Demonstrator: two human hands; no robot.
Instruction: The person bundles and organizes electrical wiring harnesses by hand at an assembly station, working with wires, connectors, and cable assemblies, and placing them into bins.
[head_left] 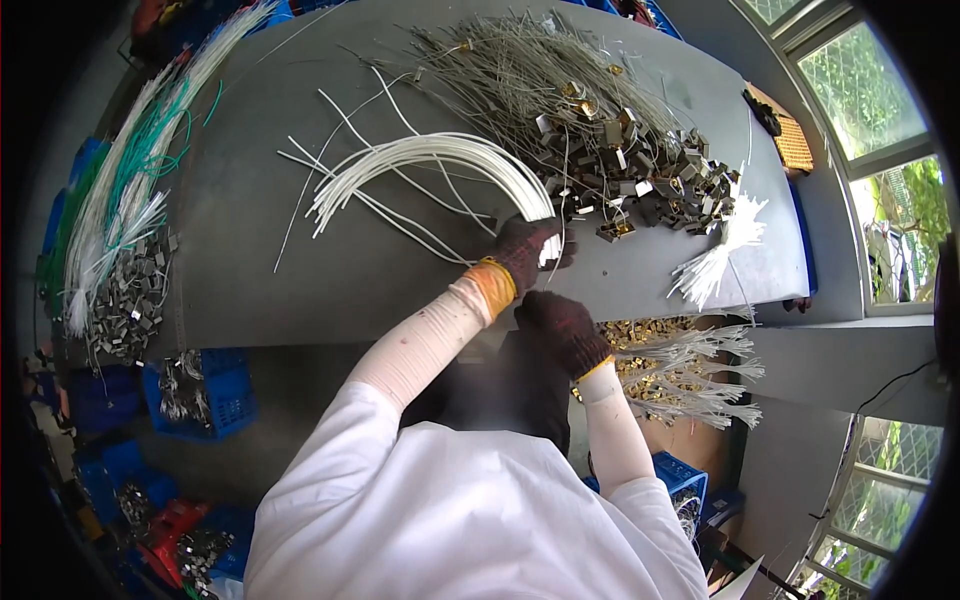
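Note:
A thick bundle of white, cord-like tubes (pixel 430 155) arches over the grey table, its loose ends spread to the left. My left hand (pixel 525 250), in a dark red glove with an orange cuff, is closed around the bundle's gathered end near the table's front edge. Just below it is my right hand (pixel 560 328), in a similar glove with a yellow cuff. Its fingers are bent out of sight, so whether anything is in them does not show. To the right of the bundle lies a heap of small metal box-shaped parts (pixel 650 165) with thin grey wires (pixel 530 70).
A fanned bunch of white strands (pixel 735 245) lies at the table's right end. White and green strands (pixel 130 190) with metal parts are at far left. Brass-coloured parts with wires (pixel 670 360) sit below the right front edge. A blue crate (pixel 228 395) stands below left.

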